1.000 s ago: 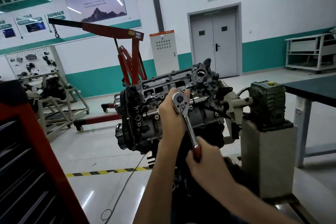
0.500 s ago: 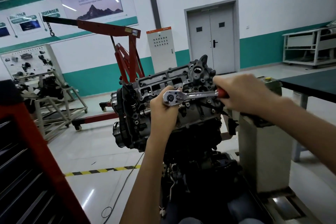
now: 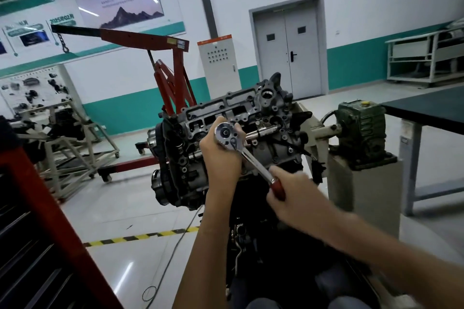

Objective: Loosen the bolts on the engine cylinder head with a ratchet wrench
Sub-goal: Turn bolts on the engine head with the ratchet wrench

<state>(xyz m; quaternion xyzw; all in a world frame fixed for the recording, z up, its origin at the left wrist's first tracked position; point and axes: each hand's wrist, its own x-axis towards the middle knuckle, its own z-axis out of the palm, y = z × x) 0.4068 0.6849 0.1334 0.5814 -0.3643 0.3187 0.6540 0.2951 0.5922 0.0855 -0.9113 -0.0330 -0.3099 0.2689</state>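
**Ratchet wrench on the cylinder head, both grips clamped**

Head view: The cylinder head (image 3: 271, 118) is a grey cast-metal block, rough and pitted, with rectangular openings, round bores and many small bolt holes. It is tilted toward the camera. The ratchet wrench (image 3: 247, 157) lies across its front face. Its round polished chrome head is at the upper left, and a slim bright shaft slants down to the right into a glossy red handle.

The left grip (image 3: 221, 158) is curled around the wrench head against the cylinder head and hides the socket. The right grip (image 3: 293, 195), blurred, is wrapped round the red handle, below and right of the cylinder head.

A red steel engine crane (image 3: 140, 40) stands behind and left of the cylinder head. A green cast gearbox (image 3: 361, 128) sits to its right.
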